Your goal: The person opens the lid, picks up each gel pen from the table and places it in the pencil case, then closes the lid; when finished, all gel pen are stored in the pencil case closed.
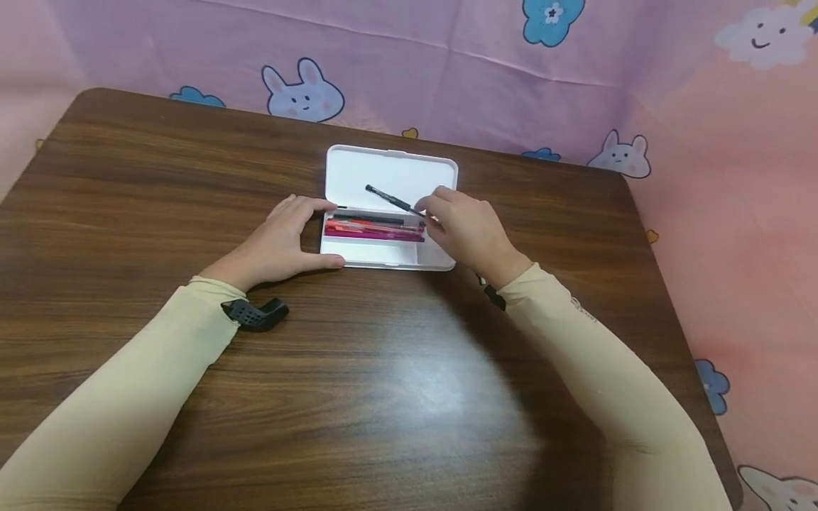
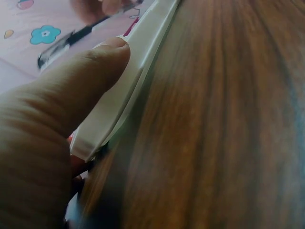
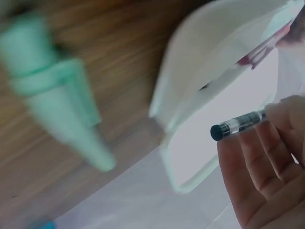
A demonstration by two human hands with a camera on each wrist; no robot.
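A white pencil case [image 1: 383, 267] lies open on the table, its lid [image 1: 409, 167] folded back. Pink, red and black pens [image 1: 377, 232] fill the back compartment of its tray. My left hand [image 1: 281, 238] holds the case's left end, index finger at the hinge side and thumb [image 2: 109, 62] on the front wall. Above the tray's right end, my right hand [image 1: 469, 227] pinches a black pen [image 1: 390, 198] between thumb and fingers. That pen slants up to the left across the lid; its dark end [image 3: 217, 132] faces the camera in the right wrist view.
The brown wooden table [image 1: 358, 397] extends around the case on all sides. Behind it hangs a pink and purple cloth [image 1: 409, 64] printed with rabbits and flowers. A blurred mint-green object [image 3: 62, 90] is close to the right wrist camera.
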